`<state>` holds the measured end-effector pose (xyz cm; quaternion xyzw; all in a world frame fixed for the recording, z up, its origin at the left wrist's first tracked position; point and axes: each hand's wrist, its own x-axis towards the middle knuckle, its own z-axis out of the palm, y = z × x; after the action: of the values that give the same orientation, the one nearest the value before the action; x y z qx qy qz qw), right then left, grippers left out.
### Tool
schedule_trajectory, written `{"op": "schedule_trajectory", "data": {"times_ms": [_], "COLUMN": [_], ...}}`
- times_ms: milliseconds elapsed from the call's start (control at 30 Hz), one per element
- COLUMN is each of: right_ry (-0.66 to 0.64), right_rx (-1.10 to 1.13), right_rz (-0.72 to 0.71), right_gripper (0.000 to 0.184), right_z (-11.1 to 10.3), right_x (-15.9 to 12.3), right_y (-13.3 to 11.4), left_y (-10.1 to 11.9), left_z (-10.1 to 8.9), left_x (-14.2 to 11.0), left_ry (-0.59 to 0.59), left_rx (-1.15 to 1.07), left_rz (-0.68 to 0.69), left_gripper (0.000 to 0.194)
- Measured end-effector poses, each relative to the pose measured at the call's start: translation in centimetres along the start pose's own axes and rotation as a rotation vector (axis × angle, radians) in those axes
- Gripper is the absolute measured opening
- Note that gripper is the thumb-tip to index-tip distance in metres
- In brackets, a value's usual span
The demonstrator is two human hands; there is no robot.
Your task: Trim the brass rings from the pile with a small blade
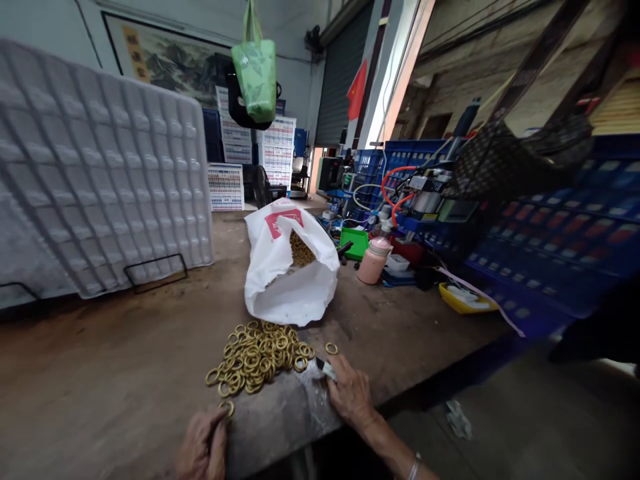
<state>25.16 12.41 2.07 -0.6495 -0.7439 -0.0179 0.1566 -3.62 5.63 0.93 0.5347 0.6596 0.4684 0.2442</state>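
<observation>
A brass-coloured ring (pixel 229 409) is pinched between the thumb and fingers of my left hand (pixel 203 443), low at the table's front edge. My right hand (pixel 351 393) is closed around a small tool with a pale handle and dark tip (pixel 326 369); its exact kind is unclear. Just beyond those fingers lies a single loose ring (pixel 331 348). Between and ahead of my hands spreads a pile of similar rings (pixel 260 357). Behind the pile, a white sack (pixel 295 293) lies with its mouth toward me, and more rings show through a tear in it.
White ribbed trays (pixel 110 173) stand upright on the left of the table (pixel 200 320). To the right are a pink bottle (pixel 375 261), a green tray (pixel 354 243), a yellow tray (pixel 467 300) and blue crates (pixel 560 247). A green bag (pixel 255 77) hangs above.
</observation>
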Motion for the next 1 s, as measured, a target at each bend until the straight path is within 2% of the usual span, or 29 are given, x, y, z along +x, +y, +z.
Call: {"op": "schedule_trajectory", "data": {"times_ms": [133, 233, 400, 533, 700, 833, 1000], "right_ry": [0.072, 0.131, -0.041, -0.219, -0.374, -0.403, -0.443], "right_rx": [0.155, 0.392, 0.726, 0.902, 1.057, 1.098, 1.042], "right_rz": [-0.053, -0.122, -0.194, -0.195, -0.218, -0.190, -0.146], "right_gripper": [0.025, 0.021, 0.020, 0.026, 0.027, 0.029, 0.032], "right_z": [0.0, 0.0, -1.9, -3.4, -2.8, -1.5, -1.1], "right_x": [-0.1, -0.5, -1.8, -2.3, -3.0, -3.3, -2.6], "right_y": [-0.4, -3.2, -10.6, -14.0, -15.2, -15.6, -15.4], "left_y": [2.5, 4.1, 5.6, 6.3, 6.7, 6.6, 6.5], "left_z": [-0.2, -0.6, -1.1, -1.5, -1.3, -0.9, -1.1], "left_x": [-0.4, -0.7, -1.9, -2.9, -3.2, -3.3, -3.6], "left_ry": [0.071, 0.146, 0.106, 0.079, 0.092, 0.115, 0.017], "left_rx": [-0.126, -0.268, -0.573, -0.630, -0.558, -0.514, -0.521], "left_rz": [0.017, -0.078, -0.352, -0.415, -0.350, -0.323, -0.363], "left_gripper": [0.019, 0.017, 0.026, 0.030, 0.024, 0.020, 0.022]}}
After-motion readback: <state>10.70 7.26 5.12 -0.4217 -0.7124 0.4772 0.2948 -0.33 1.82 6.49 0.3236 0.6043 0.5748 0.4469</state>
